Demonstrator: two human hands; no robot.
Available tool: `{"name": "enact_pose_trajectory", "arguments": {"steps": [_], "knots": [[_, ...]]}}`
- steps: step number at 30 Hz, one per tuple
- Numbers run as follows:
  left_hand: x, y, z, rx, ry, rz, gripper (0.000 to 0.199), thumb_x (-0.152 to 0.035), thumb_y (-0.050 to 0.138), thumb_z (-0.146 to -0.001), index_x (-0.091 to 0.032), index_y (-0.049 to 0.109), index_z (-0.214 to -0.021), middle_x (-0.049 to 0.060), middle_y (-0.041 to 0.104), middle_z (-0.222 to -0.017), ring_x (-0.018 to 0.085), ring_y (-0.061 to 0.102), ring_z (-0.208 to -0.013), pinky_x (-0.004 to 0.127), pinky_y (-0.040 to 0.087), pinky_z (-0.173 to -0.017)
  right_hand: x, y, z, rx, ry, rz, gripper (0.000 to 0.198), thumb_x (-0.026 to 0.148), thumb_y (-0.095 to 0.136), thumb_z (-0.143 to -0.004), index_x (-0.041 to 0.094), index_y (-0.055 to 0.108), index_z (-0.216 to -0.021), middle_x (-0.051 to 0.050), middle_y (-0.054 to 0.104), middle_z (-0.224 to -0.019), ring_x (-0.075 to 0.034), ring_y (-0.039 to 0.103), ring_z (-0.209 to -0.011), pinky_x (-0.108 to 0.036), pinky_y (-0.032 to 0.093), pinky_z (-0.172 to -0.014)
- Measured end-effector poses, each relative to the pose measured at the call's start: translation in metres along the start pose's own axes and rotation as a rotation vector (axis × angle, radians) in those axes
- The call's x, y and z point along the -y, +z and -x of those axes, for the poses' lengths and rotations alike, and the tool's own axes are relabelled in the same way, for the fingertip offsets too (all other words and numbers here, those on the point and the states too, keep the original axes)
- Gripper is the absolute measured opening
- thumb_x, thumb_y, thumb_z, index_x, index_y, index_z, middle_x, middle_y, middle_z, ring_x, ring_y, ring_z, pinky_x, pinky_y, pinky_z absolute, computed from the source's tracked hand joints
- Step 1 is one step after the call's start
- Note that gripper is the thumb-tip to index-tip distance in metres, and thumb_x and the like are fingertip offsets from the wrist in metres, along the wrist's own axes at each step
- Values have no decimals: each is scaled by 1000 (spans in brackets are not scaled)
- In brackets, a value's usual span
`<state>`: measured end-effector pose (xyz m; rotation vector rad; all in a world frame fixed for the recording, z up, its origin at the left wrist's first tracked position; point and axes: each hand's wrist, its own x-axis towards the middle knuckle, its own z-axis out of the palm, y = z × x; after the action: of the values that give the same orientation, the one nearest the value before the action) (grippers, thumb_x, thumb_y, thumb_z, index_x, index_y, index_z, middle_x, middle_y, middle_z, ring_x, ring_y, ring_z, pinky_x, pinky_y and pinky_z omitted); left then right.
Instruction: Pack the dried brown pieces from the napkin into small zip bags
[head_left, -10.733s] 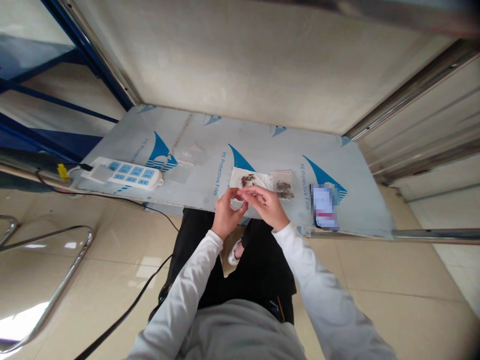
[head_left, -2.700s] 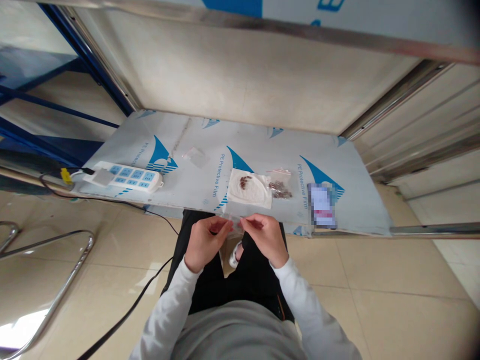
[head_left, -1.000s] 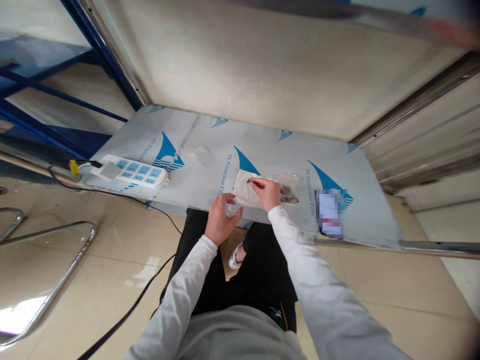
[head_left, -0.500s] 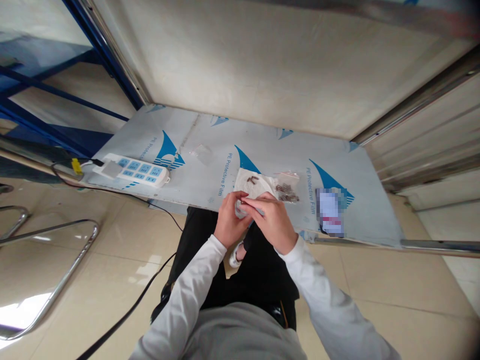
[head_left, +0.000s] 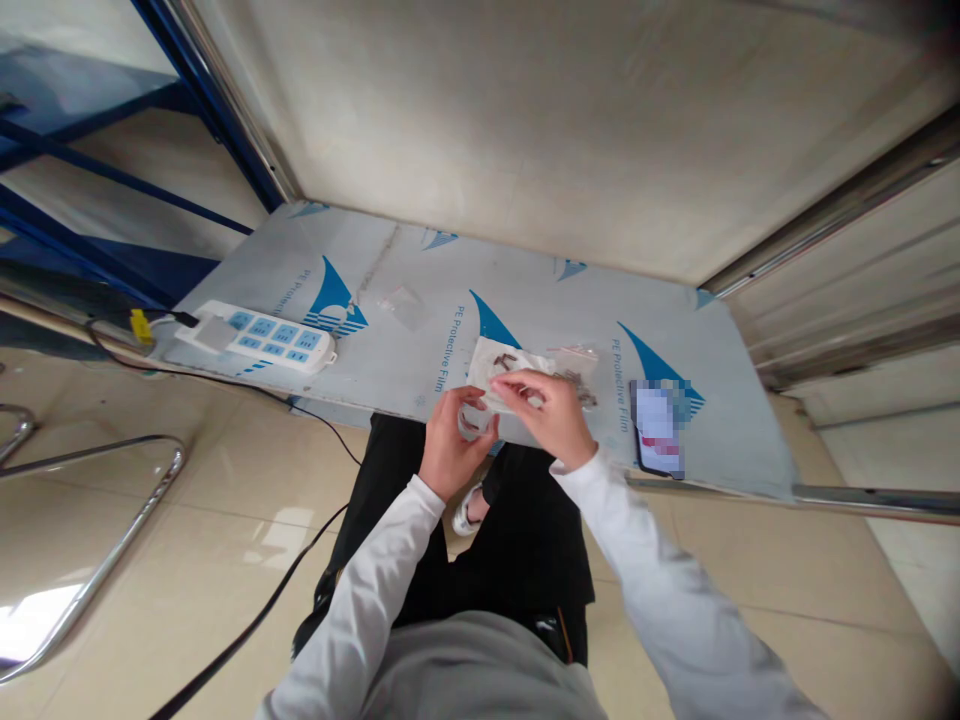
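My left hand (head_left: 454, 445) curls its thumb and fingers around a small clear, roundish plastic item (head_left: 472, 420) at the table's front edge; its exact kind is unclear. Just right of it, my right hand (head_left: 544, 405) has thumb and fingertips pinched together over a white paper sheet (head_left: 487, 352). Whatever those fingertips hold, if anything, is too small to make out. Several small dark brown pieces (head_left: 505, 361) lie on the paper. Partly behind my right hand is a clear zip bag (head_left: 581, 358) with more small brownish pieces inside.
A white power strip (head_left: 281, 338) with a plugged-in cable lies on the table (head_left: 405, 375) at left. A small clear bag (head_left: 403, 303) rests farther back. At right, a phone (head_left: 658, 430) sits near the front edge. A panel (head_left: 495, 130) rises behind the table.
My right hand has moved away from my left hand, up over the paper. The clear item in my left hand now shows more fully. The view has shifted slightly.
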<state>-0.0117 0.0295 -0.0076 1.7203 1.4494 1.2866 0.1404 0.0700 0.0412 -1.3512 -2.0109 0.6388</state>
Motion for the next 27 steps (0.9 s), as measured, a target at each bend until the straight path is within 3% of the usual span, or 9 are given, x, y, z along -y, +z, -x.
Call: {"name": "enact_pose_trajectory", "arguments": {"steps": [3,6,9,12,15,17,20,24,27], "knots": [[2,-2,0,-3,-22,-3,31,-26,66,-77,-20,53,-105,2,64,-89,17,64,-86,29,49,-79,-51,20,-21,-58,237,222,13,21,61,-84,17,70,-92,-6,71,-91,-15,62,-73,-27,48,-74],[3,-5,0,-3,-32,-11,31,-27,66,-77,-20,53,-104,2,64,-88,18,64,-87,29,48,-80,-88,40,-38,-50,300,324,9,18,64,-80,15,71,-85,-10,69,-91,-20,61,-85,-32,46,-82],[4,-7,-1,-8,-46,-15,32,-27,67,-77,-20,53,-105,3,64,-89,18,64,-87,30,48,-80,-96,48,-45,-61,296,349,10,19,61,-82,15,70,-80,-12,68,-91,-23,58,-92,-36,44,-85],[5,-9,-2,1,-48,-6,33,-26,67,-76,-20,53,-106,4,64,-90,19,64,-89,31,48,-81,-72,40,-38,-83,259,327,11,21,62,-82,15,70,-80,-10,67,-86,-22,58,-88,-34,44,-83],[4,-9,-2,8,-42,14,35,-25,67,-76,-20,52,-107,4,64,-92,19,64,-90,32,48,-82,-23,18,-16,-168,159,145,16,30,63,-84,16,70,-86,-4,65,-78,-16,57,-69,-29,46,-71],[0,-8,-3,26,-30,31,38,-23,68,-74,-20,52,-107,5,64,-95,20,64,-91,33,49,-82,12,4,3,-79,54,24,16,32,62,-86,18,70,-91,-3,63,-81,-15,57,-68,-27,47,-67],[-8,-6,-3,75,7,50,40,-18,66,-72,-19,51,-109,6,64,-99,21,63,-92,33,49,-81,46,-9,22,62,-13,61,12,27,62,-87,20,72,-87,-4,59,-85,-17,59,-80,-29,48,-75],[-17,-5,-1,102,66,57,38,-19,64,-73,-20,51,-109,6,62,-99,19,62,-90,32,48,-80,51,-14,29,168,-52,187,21,34,59,-89,19,73,-81,-9,56,-100,-21,59,-93,-35,48,-84],[-18,-9,2,105,77,49,48,-25,70,-70,-19,48,-113,6,59,-99,18,59,-86,31,48,-78,42,-18,33,227,-73,132,22,40,64,-84,20,73,-86,-11,58,-112,-21,60,-97,-35,48,-86]]}}
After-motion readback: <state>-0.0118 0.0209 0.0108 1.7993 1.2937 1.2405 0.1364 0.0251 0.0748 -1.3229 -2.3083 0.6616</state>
